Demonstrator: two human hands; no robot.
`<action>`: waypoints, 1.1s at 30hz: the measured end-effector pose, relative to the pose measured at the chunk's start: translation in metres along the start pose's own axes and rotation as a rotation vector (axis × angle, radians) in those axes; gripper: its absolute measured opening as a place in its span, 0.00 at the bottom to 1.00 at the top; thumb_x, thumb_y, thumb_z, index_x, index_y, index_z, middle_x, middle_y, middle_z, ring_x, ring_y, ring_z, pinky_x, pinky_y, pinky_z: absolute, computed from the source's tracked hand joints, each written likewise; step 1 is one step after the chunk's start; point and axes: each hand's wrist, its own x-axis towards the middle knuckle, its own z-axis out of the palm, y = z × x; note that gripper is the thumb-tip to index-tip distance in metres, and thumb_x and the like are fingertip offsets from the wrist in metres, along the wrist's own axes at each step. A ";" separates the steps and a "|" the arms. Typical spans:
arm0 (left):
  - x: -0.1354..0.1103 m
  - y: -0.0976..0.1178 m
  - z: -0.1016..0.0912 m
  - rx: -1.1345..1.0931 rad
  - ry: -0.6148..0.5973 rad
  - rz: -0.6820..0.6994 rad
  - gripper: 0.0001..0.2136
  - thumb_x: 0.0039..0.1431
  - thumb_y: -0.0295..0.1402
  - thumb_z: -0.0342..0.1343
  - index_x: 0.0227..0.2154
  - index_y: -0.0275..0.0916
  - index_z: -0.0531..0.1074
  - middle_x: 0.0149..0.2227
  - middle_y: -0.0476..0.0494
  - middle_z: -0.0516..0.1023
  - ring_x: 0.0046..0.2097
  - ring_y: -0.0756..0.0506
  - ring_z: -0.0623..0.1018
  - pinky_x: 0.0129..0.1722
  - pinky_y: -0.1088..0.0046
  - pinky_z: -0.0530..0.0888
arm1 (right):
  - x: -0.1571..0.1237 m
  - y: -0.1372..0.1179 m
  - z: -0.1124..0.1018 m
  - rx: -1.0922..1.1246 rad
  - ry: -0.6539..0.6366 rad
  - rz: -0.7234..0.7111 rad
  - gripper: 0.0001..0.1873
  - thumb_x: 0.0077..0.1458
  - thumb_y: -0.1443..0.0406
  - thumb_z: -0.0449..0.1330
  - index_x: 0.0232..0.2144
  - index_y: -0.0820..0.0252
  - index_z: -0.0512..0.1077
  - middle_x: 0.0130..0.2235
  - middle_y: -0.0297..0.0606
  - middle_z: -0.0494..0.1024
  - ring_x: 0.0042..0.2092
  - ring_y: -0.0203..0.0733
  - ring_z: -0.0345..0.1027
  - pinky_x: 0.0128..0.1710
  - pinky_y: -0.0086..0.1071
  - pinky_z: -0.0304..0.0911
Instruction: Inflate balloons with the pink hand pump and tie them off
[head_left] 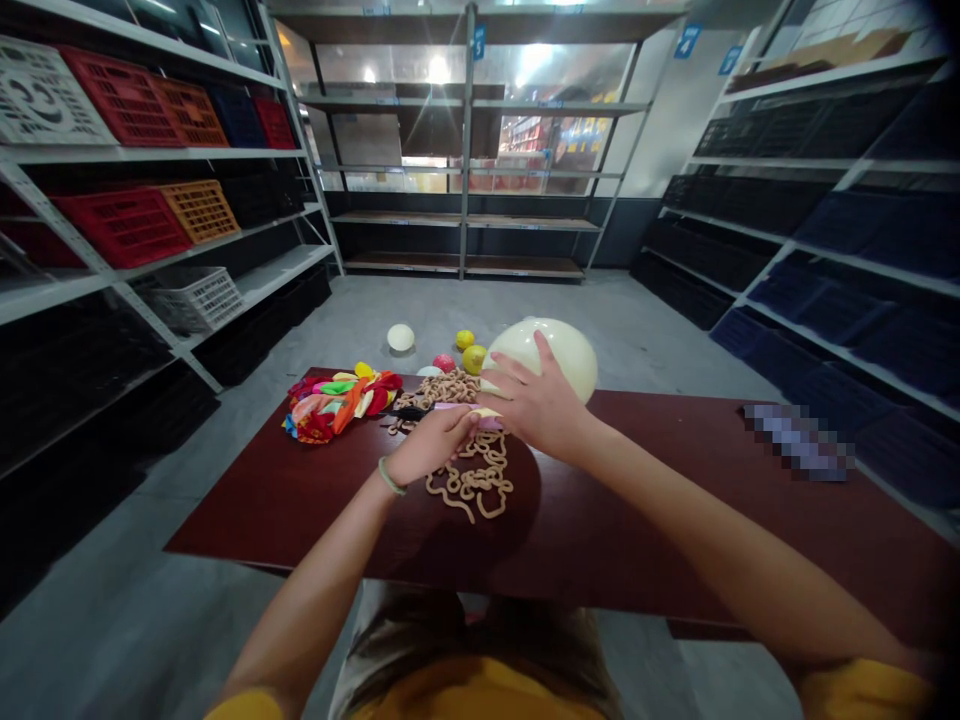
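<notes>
A large inflated cream-white balloon (574, 360) is above the table's far edge. My right hand (544, 395) lies against its near side, fingers spread. The balloon's pale neck points left, where my left hand (435, 440) pinches it between thumb and fingers. Just behind those fingertips a pinkish-purple object (491, 423) shows, its kind partly hidden, and a black piece (410, 412) sticks out to the left. Tan long twisting balloons or cords (472, 480) lie curled beneath my hands, with a denser heap (446, 388) behind.
Colourful deflated balloons (337, 400) are piled on the left of the dark red table (637, 520). A blurred-out item (799, 442) lies at the right. Small inflated balloons, white (400, 339) and yellow (474, 359), are beyond the far edge. Shelves with crates (120, 95) line the sides.
</notes>
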 end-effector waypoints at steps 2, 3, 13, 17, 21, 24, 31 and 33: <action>0.000 -0.001 0.001 -0.089 -0.041 -0.076 0.19 0.65 0.47 0.48 0.24 0.42 0.68 0.17 0.52 0.65 0.16 0.49 0.64 0.17 0.72 0.61 | -0.003 -0.001 -0.002 0.018 0.015 0.014 0.13 0.67 0.57 0.54 0.48 0.50 0.75 0.59 0.37 0.73 0.65 0.56 0.57 0.64 0.74 0.22; 0.000 -0.001 0.001 -0.122 -0.046 -0.097 0.19 0.65 0.48 0.49 0.24 0.42 0.68 0.17 0.52 0.65 0.16 0.49 0.64 0.16 0.73 0.60 | -0.004 -0.002 -0.004 0.032 0.019 0.021 0.14 0.67 0.56 0.53 0.48 0.49 0.75 0.59 0.36 0.74 0.65 0.56 0.57 0.64 0.74 0.22; -0.002 0.001 0.004 -0.282 -0.064 -0.191 0.20 0.61 0.53 0.51 0.26 0.42 0.64 0.18 0.53 0.62 0.17 0.51 0.62 0.15 0.75 0.59 | -0.006 -0.007 -0.018 0.010 0.003 -0.046 0.15 0.68 0.67 0.51 0.43 0.52 0.77 0.52 0.33 0.78 0.65 0.53 0.57 0.66 0.72 0.27; -0.003 0.001 0.005 -0.371 -0.044 -0.233 0.20 0.62 0.53 0.50 0.28 0.41 0.64 0.20 0.54 0.62 0.19 0.52 0.63 0.16 0.78 0.62 | -0.008 -0.009 -0.023 -0.016 -0.013 -0.064 0.14 0.65 0.70 0.53 0.40 0.53 0.79 0.46 0.35 0.80 0.63 0.54 0.62 0.67 0.72 0.30; -0.002 0.008 0.004 -0.399 -0.038 -0.265 0.17 0.62 0.49 0.53 0.29 0.39 0.66 0.23 0.53 0.66 0.22 0.53 0.68 0.18 0.79 0.66 | -0.009 -0.009 -0.033 -0.093 -0.055 -0.063 0.15 0.63 0.72 0.53 0.39 0.53 0.79 0.43 0.36 0.82 0.60 0.53 0.65 0.67 0.70 0.33; -0.001 0.015 0.001 -0.453 -0.021 -0.285 0.15 0.59 0.44 0.59 0.28 0.38 0.66 0.24 0.52 0.71 0.23 0.54 0.71 0.22 0.79 0.70 | -0.010 -0.009 -0.040 -0.093 -0.070 -0.057 0.15 0.62 0.73 0.54 0.39 0.52 0.79 0.43 0.36 0.82 0.59 0.52 0.66 0.67 0.69 0.34; -0.005 0.022 -0.001 -0.533 0.101 -0.253 0.11 0.53 0.35 0.66 0.32 0.35 0.71 0.29 0.48 0.78 0.31 0.51 0.79 0.34 0.75 0.78 | -0.010 -0.010 -0.043 -0.003 -0.050 0.006 0.14 0.62 0.72 0.54 0.36 0.55 0.79 0.42 0.37 0.82 0.58 0.52 0.68 0.68 0.68 0.32; -0.007 0.023 0.000 -0.542 0.136 -0.223 0.10 0.52 0.34 0.66 0.32 0.36 0.71 0.30 0.48 0.79 0.32 0.51 0.80 0.35 0.75 0.78 | -0.008 -0.012 -0.042 0.028 -0.040 0.019 0.13 0.63 0.72 0.54 0.37 0.56 0.79 0.42 0.36 0.83 0.58 0.51 0.68 0.68 0.67 0.32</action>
